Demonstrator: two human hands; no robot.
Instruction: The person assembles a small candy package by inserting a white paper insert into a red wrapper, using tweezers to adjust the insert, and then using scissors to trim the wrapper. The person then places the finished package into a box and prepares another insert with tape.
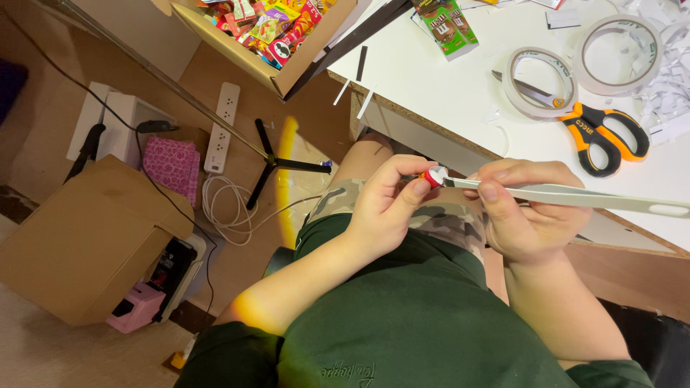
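Note:
My left hand (388, 205) pinches a small red and white piece (433, 177) between thumb and fingers, held over my lap. My right hand (521, 215) grips a long pale grey strip (575, 195) that runs out to the right edge of the view. The near end of the strip meets the small red piece at my left fingertips. Both hands hover just below the edge of a white table (445, 93).
Two tape rolls (539, 82) (618, 54), orange-handled scissors (600, 133), paper scraps and a green snack packet (447, 25) lie on the table. A cardboard box of sweets (266, 43) sits at the top. On the floor are a tripod (273, 162), power strip (221, 126), cables and cardboard boxes (90, 241).

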